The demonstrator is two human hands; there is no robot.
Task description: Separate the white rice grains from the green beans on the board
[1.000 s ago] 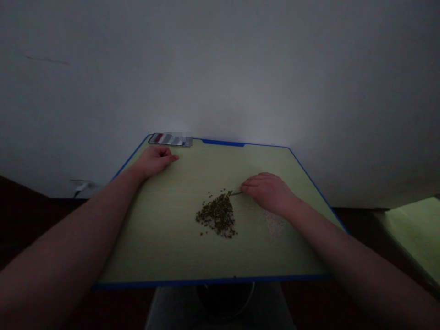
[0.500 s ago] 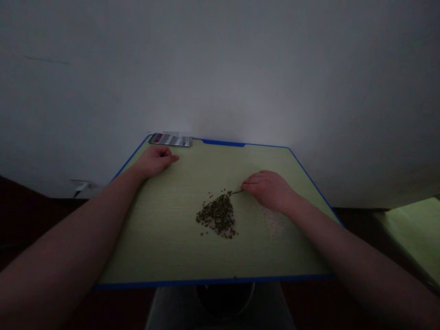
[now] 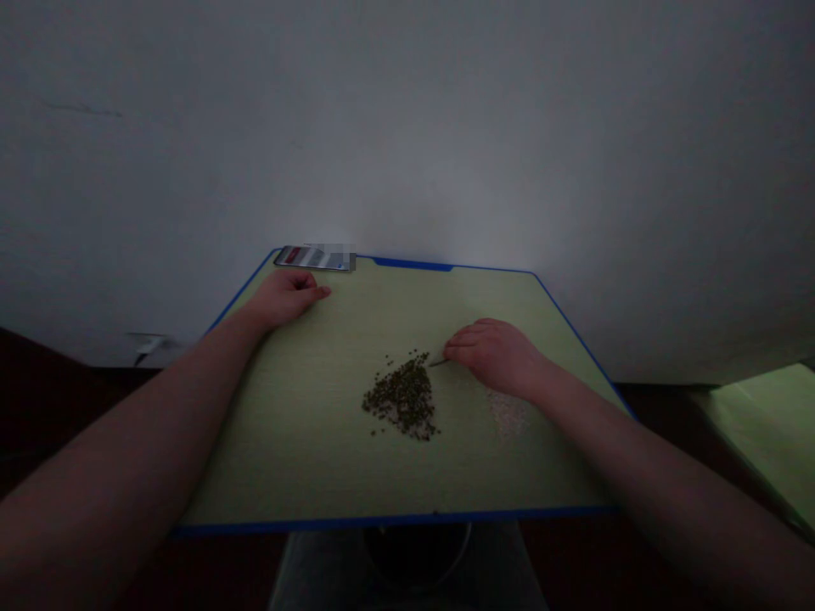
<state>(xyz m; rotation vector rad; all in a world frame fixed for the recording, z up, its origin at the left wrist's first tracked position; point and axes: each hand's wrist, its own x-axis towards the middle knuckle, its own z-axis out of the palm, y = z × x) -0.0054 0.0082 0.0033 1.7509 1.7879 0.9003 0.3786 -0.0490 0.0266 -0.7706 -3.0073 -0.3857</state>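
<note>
Two bare hands, both yours, rest on a pale green cutting board (image 3: 299,458) with a blue rim, against a plain white wall (image 3: 407,127) in dim light. At far left, low on that wall, sits a small white fitting (image 3: 149,345) with a dark cord, too dim to name more exactly. Your left hand (image 3: 284,299) lies at the upper left of the board, its fingers close together, loosely curled and narrow, holding nothing. Just above those fingers, a phone (image 3: 315,258) lies along the board's far edge, its face partly blurred. At centre, a loose heap of small dark green grains (image 3: 402,399) spreads in a rough triangle, with a few strays around its top. A thin pointed sliver (image 3: 438,363) lies just beside the heap's upper right, its end tucked under your right hand (image 3: 500,358). That hand sits right of centre with its fingers together and pointing left; you cannot tell from this view whether they grip the sliver. Below the hand lies a pale patch of fine grains (image 3: 508,416). At far right, a second green board (image 3: 767,428) shows beyond the table edge
</note>
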